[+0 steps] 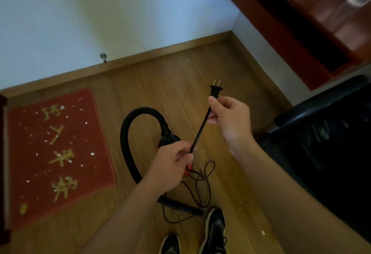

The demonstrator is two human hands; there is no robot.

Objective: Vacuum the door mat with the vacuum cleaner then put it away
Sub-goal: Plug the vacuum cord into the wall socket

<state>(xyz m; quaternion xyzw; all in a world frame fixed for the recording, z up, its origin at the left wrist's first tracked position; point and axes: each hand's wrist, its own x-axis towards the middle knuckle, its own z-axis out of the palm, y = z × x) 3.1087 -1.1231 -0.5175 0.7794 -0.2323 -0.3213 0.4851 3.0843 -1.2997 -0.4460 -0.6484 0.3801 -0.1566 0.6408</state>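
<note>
Plainly the cord [200, 129] is clamped taut by the left grip [170, 164] and, just below its plug [216, 90], by the right grip [230, 117]

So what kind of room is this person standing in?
Probably an indoor entrance area of a home or office: a red door mat with gold characters lies on wooden floor by a white wall, a door stopper sticks out near the baseboard, and a black leather chair stands at the right.
</note>
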